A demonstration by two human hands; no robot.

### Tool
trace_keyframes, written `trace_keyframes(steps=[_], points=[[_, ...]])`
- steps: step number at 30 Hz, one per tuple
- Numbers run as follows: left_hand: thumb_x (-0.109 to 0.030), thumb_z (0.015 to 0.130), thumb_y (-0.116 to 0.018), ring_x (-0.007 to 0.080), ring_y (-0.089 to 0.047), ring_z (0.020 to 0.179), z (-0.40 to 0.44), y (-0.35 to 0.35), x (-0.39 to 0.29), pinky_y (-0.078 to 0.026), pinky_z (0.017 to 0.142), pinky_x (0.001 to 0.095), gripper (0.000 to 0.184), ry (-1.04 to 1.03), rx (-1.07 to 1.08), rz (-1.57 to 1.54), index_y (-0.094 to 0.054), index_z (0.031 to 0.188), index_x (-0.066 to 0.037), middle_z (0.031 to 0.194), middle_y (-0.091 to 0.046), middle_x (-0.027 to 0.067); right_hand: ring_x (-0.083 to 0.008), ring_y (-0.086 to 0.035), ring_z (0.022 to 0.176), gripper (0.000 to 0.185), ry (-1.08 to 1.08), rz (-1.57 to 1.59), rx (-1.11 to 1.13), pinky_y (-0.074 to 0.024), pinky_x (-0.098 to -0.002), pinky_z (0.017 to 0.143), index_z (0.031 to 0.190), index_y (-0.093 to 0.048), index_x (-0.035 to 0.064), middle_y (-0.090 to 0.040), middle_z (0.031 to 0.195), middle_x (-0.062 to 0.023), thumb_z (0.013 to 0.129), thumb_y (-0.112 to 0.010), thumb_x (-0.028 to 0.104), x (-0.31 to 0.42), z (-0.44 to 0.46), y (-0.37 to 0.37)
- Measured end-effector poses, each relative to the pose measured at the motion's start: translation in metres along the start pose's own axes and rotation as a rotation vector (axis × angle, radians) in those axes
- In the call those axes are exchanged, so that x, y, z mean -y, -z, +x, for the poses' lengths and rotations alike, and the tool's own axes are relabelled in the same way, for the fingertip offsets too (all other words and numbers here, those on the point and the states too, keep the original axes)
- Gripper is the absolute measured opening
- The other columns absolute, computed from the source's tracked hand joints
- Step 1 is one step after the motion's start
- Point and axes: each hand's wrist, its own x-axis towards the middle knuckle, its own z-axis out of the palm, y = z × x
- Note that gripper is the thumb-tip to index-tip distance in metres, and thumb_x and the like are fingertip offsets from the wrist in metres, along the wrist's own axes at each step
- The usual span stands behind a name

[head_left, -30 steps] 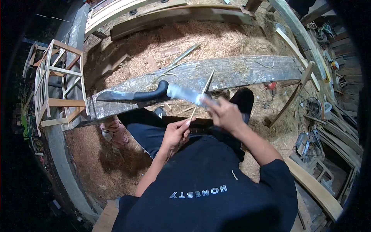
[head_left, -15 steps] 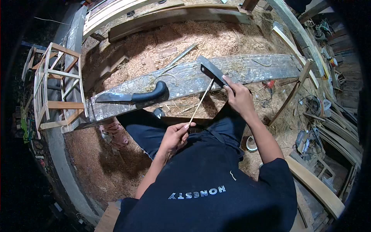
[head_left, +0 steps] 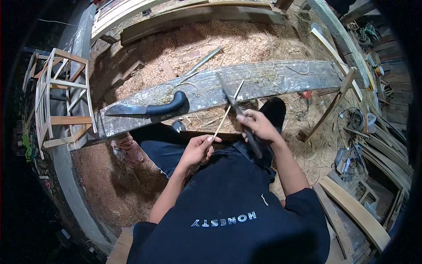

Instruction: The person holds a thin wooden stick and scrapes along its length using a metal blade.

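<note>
My left hand is closed in a pinch on the lower end of a thin bamboo stick, held just above my lap. The stick slants up and to the right, its tip over the plank. My right hand grips a broad-bladed knife by its dark handle, which points down toward my lap. The blade appears nearly edge-on and crosses the stick; I cannot tell whether they touch. A second knife with a curved black handle lies on the worn plank in front of me.
A slatted wooden frame stands at the plank's left end. Wood shavings cover the ground. A wooden prop leans at the right end, near a stack of wooden strips. Curved boards lie at lower right.
The knife has come down and left along the stick toward me, its blade turning from broadside to nearly edge-on. My left hand keeps its hold on the stick, almost unmoved.
</note>
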Motion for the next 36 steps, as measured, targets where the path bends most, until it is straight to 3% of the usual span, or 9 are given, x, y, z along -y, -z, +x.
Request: trace_keyframes(steps=[2, 7, 12, 14, 20, 24, 26, 28, 36], points=[[-0.028, 0.109, -0.046, 0.0042, -0.04, 0.044, 0.001, 0.002, 0.001, -0.031, 0.042, 0.0212, 0.033, 0.004, -0.003, 0.009, -0.066, 0.115, -0.003, 0.057, -0.051, -0.0034, -0.0151, -0.062, 0.05, 0.042, -0.07, 0.048, 0.038, -0.0531, -0.0305, 0.044, 0.104, -0.054, -0.0021, -0.06, 0.07, -0.0055, 0.095, -0.071, 0.035, -0.001, -0.005, -0.012], [-0.029, 0.108, -0.049, 0.0053, -0.045, 0.046, 0.0, 0.004, -0.004, -0.035, 0.043, 0.0213, 0.032, -0.006, -0.018, 0.034, -0.065, 0.119, -0.003, 0.061, -0.054, -0.0017, -0.0167, -0.061, 0.046, 0.037, -0.025, 0.16, 0.116, -0.0511, -0.0321, 0.04, 0.127, -0.045, 0.0087, -0.062, 0.071, -0.0074, 0.101, -0.062, 0.028, -0.011, 0.002, -0.022], [-0.028, 0.105, -0.055, 0.0083, -0.055, 0.055, 0.028, -0.006, -0.017, -0.044, 0.051, 0.0236, 0.032, -0.164, -0.042, 0.184, -0.065, 0.124, -0.004, 0.074, -0.063, 0.0007, -0.0173, -0.06, 0.046, 0.034, -0.016, 0.219, 0.113, -0.0504, -0.0324, 0.04, 0.128, -0.047, 0.008, -0.064, 0.072, -0.0096, 0.105, -0.055, 0.031, -0.018, 0.006, -0.026], [-0.028, 0.104, -0.057, 0.0076, -0.054, 0.054, 0.04, -0.012, -0.026, -0.044, 0.05, 0.0234, 0.03, -0.196, -0.065, 0.141, -0.067, 0.119, -0.004, 0.071, -0.062, -0.0001, -0.0177, -0.061, 0.046, 0.033, -0.033, 0.252, 0.112, -0.0504, -0.0325, 0.04, 0.128, -0.047, 0.0081, -0.064, 0.073, -0.0103, 0.106, -0.052, 0.032, -0.019, 0.007, -0.026], [-0.023, 0.104, -0.057, 0.0049, -0.048, 0.054, 0.027, -0.011, -0.04, -0.036, 0.048, 0.0243, 0.025, -0.326, -0.025, 0.284, -0.071, 0.111, -0.003, 0.067, -0.058, -0.0027, -0.0212, -0.068, 0.059, 0.029, 0.062, 0.253, 0.166, -0.0588, -0.0348, 0.05, 0.123, -0.05, 0.0037, -0.065, 0.079, -0.0119, 0.107, -0.048, 0.029, 0.0, -0.018, -0.031], [-0.018, 0.102, -0.06, 0.0066, -0.054, 0.063, -0.01, -0.012, -0.057, -0.044, 0.058, 0.0258, 0.023, -0.354, -0.084, 0.346, -0.07, 0.106, 0.002, 0.072, -0.062, -0.0008, -0.0245, -0.071, 0.068, 0.03, 0.016, 0.324, 0.272, -0.0633, -0.0366, 0.057, 0.126, -0.047, -0.0008, -0.064, 0.097, -0.0154, 0.106, -0.051, 0.021, 0.032, -0.046, -0.039], [-0.015, 0.1, -0.061, 0.0082, -0.056, 0.063, -0.02, -0.008, -0.058, -0.046, 0.059, 0.027, 0.021, -0.414, -0.073, 0.345, -0.07, 0.103, 0.004, 0.071, -0.064, 0.0027, -0.0227, -0.07, 0.066, 0.031, -0.017, 0.324, 0.417, -0.0619, -0.0341, 0.055, 0.129, -0.046, -0.0005, -0.065, 0.094, -0.0148, 0.106, -0.051, 0.019, 0.045, -0.055, -0.044], [-0.011, 0.097, -0.061, 0.0093, -0.057, 0.063, -0.034, -0.01, -0.061, -0.046, 0.059, 0.0279, 0.019, -0.442, -0.129, 0.451, -0.069, 0.1, 0.006, 0.069, -0.064, 0.0068, -0.0128, -0.061, 0.053, 0.031, -0.007, 0.277, 0.452, -0.0519, -0.0249, 0.045, 0.131, -0.045, 0.0008, -0.067, 0.087, -0.0123, 0.107, -0.049, 0.021, 0.054, -0.06, -0.055], [-0.005, 0.086, -0.062, 0.0064, -0.05, 0.059, -0.079, -0.017, -0.06, -0.042, 0.052, 0.03, 0.016, -0.4, -0.262, 0.441, -0.071, 0.092, 0.006, 0.061, -0.062, 0.0108, -0.0072, -0.05, 0.047, 0.027, -0.079, 0.251, 0.521, -0.0406, -0.0218, 0.041, 0.122, -0.05, 0.0024, -0.06, 0.075, -0.0051, 0.108, -0.048, 0.026, 0.055, -0.079, -0.083]])
